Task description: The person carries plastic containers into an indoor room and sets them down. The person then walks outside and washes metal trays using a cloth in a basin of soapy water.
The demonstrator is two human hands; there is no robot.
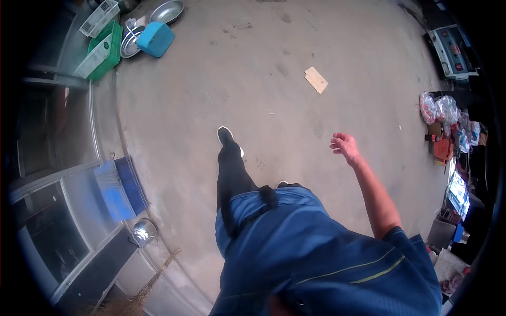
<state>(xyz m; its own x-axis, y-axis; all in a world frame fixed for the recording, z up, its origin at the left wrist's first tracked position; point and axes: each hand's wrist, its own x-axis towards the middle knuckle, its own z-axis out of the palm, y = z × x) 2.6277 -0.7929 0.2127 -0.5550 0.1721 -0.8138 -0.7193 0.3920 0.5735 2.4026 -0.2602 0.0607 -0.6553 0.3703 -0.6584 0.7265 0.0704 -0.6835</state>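
from where i stand, the person has the right hand (343, 147) held out over the bare floor (274, 95), well clear of the body. the fingers are loosely curled, about half open, and they grip nothing but air. the left hand is out of sight, so i cannot tell how it stands or whether it has hold of anything. the thing nearest the right hand is a flat piece of cardboard (316, 80), lying on the floor ahead of the hand and apart from it.

the person wears a blue shirt (327, 247) and dark trousers (232, 174), and one dark shoe (225, 137) with a pale sole is out in front. over by the glass-paned wall on the left, a green basket (112, 47) sits near a white basket (100, 18), a blue tub (156, 39) and a metal basin (167, 11). nearer the person along that wall are a blue sheet (115, 190), a shiny metal pot (144, 231) and a straw broom (153, 280). along the right side, clear plastic bags (447, 109) lie heaped beside a reddish box (444, 149).
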